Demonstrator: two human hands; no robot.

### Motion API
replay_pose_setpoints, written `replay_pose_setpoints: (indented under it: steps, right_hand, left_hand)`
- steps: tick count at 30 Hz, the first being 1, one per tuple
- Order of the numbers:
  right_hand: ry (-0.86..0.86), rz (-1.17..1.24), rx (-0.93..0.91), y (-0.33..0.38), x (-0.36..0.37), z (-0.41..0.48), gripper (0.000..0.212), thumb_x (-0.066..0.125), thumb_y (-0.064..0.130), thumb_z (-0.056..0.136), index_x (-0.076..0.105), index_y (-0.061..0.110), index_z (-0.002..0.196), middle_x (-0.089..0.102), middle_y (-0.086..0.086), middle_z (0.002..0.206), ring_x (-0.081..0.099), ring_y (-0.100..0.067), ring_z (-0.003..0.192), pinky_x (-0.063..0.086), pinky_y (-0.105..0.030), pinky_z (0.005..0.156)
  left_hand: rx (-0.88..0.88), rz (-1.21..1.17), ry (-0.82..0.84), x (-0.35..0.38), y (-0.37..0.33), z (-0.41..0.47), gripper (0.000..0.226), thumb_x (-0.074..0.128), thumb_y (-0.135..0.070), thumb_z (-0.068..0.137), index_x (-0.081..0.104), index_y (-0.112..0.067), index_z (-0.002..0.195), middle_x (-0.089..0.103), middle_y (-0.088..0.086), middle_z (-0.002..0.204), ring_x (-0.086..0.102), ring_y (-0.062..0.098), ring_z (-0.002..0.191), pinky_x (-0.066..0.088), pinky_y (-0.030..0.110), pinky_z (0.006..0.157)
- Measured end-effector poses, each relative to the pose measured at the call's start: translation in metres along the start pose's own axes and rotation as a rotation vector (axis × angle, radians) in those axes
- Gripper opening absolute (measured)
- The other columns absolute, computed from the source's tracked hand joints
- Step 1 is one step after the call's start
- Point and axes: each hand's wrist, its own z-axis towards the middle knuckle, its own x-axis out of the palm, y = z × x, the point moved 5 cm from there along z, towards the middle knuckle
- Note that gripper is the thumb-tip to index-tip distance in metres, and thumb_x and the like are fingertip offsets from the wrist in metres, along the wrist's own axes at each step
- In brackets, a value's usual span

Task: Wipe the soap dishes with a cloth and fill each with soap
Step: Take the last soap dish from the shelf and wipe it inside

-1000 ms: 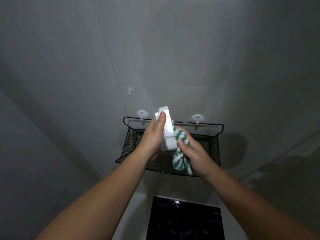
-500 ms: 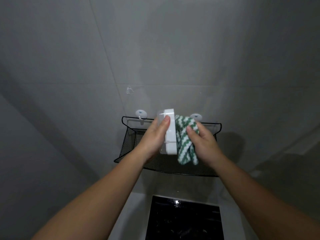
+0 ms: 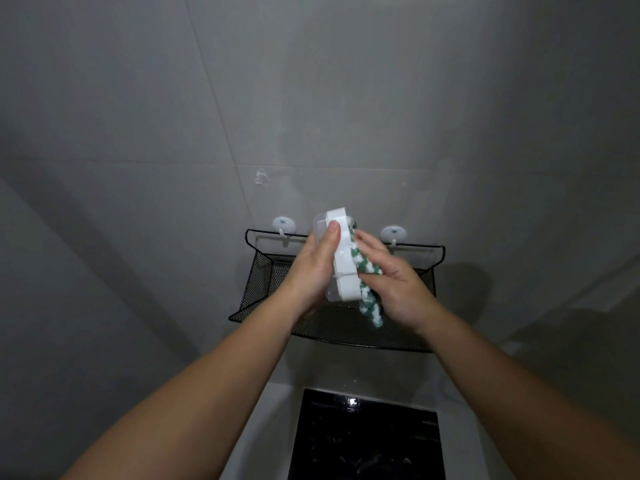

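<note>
A white soap dish [image 3: 343, 261] stands on edge in front of the wall basket, held up by my left hand [image 3: 311, 271], whose thumb lies along its top edge. My right hand [image 3: 394, 285] presses a green-and-white cloth [image 3: 363, 268] against the dish's right face, fingers over the cloth. The cloth's loose end hangs down below the dish. The dish's inner face is hidden behind the cloth and hand.
A black wire-mesh basket [image 3: 263, 271] hangs on the grey tiled wall from two white suction hooks [image 3: 284, 225] [image 3: 393, 234]. Below it, a black glossy panel [image 3: 367, 441] sits in a white surface. Both forearms reach up from the bottom of the view.
My right hand and the cloth have slid down along the dish's right face, covering more of the cloth. The dish stays upright in my left hand.
</note>
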Motion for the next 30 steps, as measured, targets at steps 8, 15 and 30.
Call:
replay_pose_setpoints:
  steps: [8,15,30]
  right_hand:
    - [0.035,0.003,0.025,-0.014,-0.006,-0.015,0.055,0.049,-0.01,0.083,0.059,0.034,0.114,0.042,0.014,0.139,0.044,0.011,0.122,0.037,-0.007,0.094]
    - [0.0,-0.1,0.117,-0.023,-0.009,-0.032,0.048,0.046,-0.013,0.089,0.06,0.027,0.11,0.062,0.002,0.113,0.06,0.003,0.094,0.045,-0.011,0.079]
    - [-0.307,0.114,0.089,-0.012,-0.018,-0.007,0.043,0.051,0.011,0.096,0.045,0.035,0.132,0.066,0.002,0.117,0.063,-0.012,0.104,0.05,-0.034,0.093]
  left_hand:
    - [-0.05,-0.053,-0.002,0.002,0.006,0.005,0.053,0.043,-0.047,0.095,0.05,-0.006,0.127,0.064,0.02,0.103,0.063,0.031,0.091,0.051,0.051,0.086]
    - [-0.076,0.04,0.003,-0.005,0.011,0.012,0.051,0.043,-0.05,0.095,0.05,-0.011,0.128,0.068,0.011,0.091,0.069,0.021,0.075,0.055,0.036,0.065]
    - [-0.157,0.048,0.002,0.01,0.011,0.002,0.056,0.041,-0.053,0.094,0.055,-0.01,0.126,0.067,0.017,0.115,0.067,0.031,0.101,0.054,0.051,0.089]
